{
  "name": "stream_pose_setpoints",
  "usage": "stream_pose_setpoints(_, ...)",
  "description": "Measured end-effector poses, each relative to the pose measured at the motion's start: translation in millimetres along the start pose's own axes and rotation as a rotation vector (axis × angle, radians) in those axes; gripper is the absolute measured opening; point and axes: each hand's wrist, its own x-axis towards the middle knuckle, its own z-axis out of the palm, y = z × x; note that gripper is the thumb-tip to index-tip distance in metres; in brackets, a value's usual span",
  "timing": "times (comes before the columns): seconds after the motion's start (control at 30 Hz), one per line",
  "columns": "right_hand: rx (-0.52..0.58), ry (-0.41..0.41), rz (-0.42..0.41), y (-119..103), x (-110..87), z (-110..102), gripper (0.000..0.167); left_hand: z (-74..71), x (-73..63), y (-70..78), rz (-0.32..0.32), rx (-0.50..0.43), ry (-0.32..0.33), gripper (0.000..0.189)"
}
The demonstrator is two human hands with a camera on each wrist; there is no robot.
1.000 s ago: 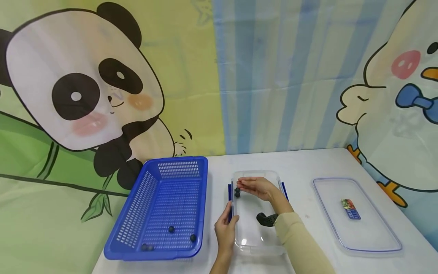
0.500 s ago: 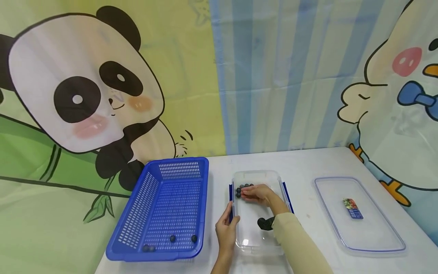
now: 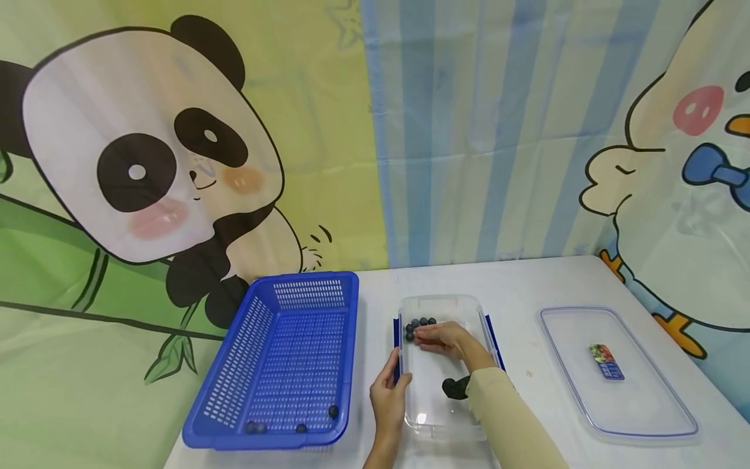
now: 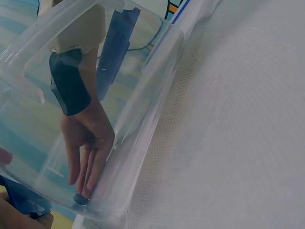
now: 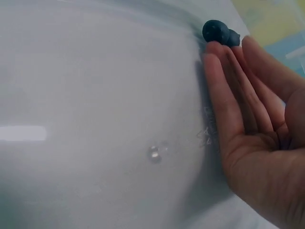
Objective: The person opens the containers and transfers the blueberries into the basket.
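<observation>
A clear plastic box (image 3: 433,407) with blue side clasps stands on the table. My left hand (image 3: 388,397) grips its left side, with fingers (image 4: 24,222) beside a blue clasp (image 4: 26,198) in the left wrist view. Inside the box, several blueberries (image 3: 415,323) cluster at the far left. My right hand (image 3: 448,339) reaches in from the right, fingers extended together and tips against the berries. In the right wrist view, the fingertips meet a dark blueberry (image 5: 215,31) near the box's edge; the palm faces the camera with nothing in it.
Left of the box sits a blue perforated basket (image 3: 349,352), with several blueberries (image 3: 333,411) near its front. A clear lid (image 3: 633,417) with a fruit-printed label (image 3: 606,362) lies to the right. A cartoon-printed curtain (image 3: 445,130) hangs behind the white table (image 3: 527,286).
My right hand has shifted slightly nearer inside the box, and more blueberries show around its fingertips. One blueberry in the basket has rolled toward the front. My left hand keeps its grip.
</observation>
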Motion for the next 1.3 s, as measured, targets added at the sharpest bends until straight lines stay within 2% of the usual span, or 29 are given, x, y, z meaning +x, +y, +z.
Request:
stream_pose_setpoints(0.23, -0.044, -0.140, 0.028, 5.2, -0.3, 5.1, 0.028, -2.3, -1.0, -0.8, 0.001, -0.004, 0.001, 0.053)
stream_pose_setpoints(0.5, -0.060, -0.143, 0.039, 0.1, -1.3, 9.8, 0.027, -3.7, -0.3, -0.1, 0.023, 0.003, 0.001, 0.052)
stream_pose_setpoints(0.63, -0.038, -0.152, 0.001, -9.0, -3.1, 11.0, 0.028, -4.9, 0.1, -0.3, 0.025, 0.002, 0.005, 0.052)
stream_pose_setpoints(0.93, 0.075, -0.252, -0.113, -43.7, -16.3, 16.8, 0.036, -6.5, 1.2, -0.2, -0.009, 0.022, 0.022, 0.050)
stream_pose_setpoints(1.1, 0.020, -0.336, -0.172, -72.3, -31.0, 39.8, 0.034, -5.5, 1.9, -1.3, 0.004, 0.000, 0.025, 0.051)
stream_pose_setpoints(1.23, -0.064, -0.425, -0.223, -89.0, -43.0, 74.1, 0.030, -3.6, 2.4, -2.2, 0.043, -0.013, 0.013, 0.050)
stream_pose_setpoints(1.3, -0.108, -0.470, -0.232, -91.6, -47.9, 95.6, 0.028, -3.0, 1.1, -0.2, 0.084, -0.020, 0.002, 0.047)
